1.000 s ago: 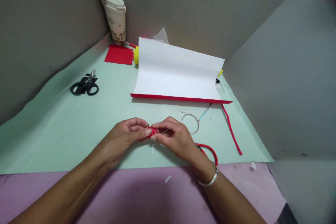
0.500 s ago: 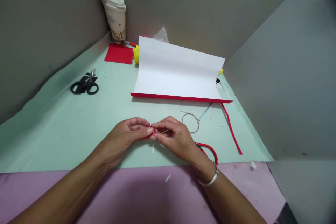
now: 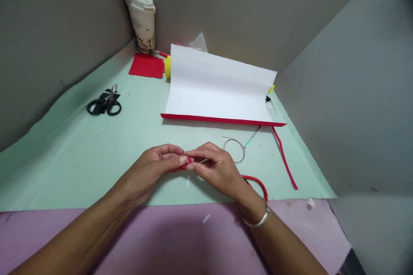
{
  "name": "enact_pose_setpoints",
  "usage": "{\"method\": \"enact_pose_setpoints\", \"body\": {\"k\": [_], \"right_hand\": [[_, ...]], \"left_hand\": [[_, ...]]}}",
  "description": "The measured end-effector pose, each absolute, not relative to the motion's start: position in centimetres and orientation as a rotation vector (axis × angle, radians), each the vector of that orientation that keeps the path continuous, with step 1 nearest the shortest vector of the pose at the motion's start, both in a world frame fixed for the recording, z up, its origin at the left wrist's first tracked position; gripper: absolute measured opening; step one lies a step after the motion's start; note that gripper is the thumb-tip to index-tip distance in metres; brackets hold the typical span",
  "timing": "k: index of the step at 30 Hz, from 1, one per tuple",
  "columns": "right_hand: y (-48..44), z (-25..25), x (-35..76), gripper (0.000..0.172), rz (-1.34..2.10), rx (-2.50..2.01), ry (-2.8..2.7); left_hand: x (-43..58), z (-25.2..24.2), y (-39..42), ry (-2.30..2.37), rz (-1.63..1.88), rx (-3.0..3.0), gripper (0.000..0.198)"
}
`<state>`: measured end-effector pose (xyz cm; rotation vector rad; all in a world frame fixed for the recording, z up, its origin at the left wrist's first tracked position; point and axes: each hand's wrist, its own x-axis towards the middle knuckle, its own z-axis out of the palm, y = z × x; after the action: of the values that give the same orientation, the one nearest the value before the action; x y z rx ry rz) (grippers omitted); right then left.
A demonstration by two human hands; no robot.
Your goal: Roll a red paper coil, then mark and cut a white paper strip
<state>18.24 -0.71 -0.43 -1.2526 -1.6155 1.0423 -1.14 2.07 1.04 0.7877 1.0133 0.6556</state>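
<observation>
Between my fingertips is a small red-and-white piece (image 3: 186, 163), mostly hidden; I cannot make out its exact kind. My left hand (image 3: 161, 160) pinches it from the left with thumb and fingers. From the other side, the thumb and forefinger of my right hand (image 3: 214, 166) press on its right end. Below the hands lies a thin white strip (image 3: 188, 181) on the pale green sheet. A thin wire ring (image 3: 234, 151) lies just beyond my right hand. Red handles (image 3: 258, 184) of a tool stick out beside my right wrist, its head covered by the hand.
A large white sheet with a red edge (image 3: 222, 90) leans across the back. Black-handled scissors (image 3: 108, 102) lie at left. A lidded cup (image 3: 142, 21) stands in the corner by a red piece (image 3: 146, 65). At right lies a red strip (image 3: 284, 157). Grey walls (image 3: 348, 94) enclose the table.
My right thumb has shifted slightly on the red-and-white piece, and a little more of its red shows. Everything else stays in place.
</observation>
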Motion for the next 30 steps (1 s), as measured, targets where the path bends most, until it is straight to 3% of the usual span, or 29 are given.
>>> {"method": "enact_pose_setpoints", "body": {"k": [30], "right_hand": [[-0.34, -1.03, 17.67, 0.022, 1.038, -1.312, -1.372]], "left_hand": [[-0.44, 0.76, 1.48, 1.130, 0.700, 0.885, 0.027]]}}
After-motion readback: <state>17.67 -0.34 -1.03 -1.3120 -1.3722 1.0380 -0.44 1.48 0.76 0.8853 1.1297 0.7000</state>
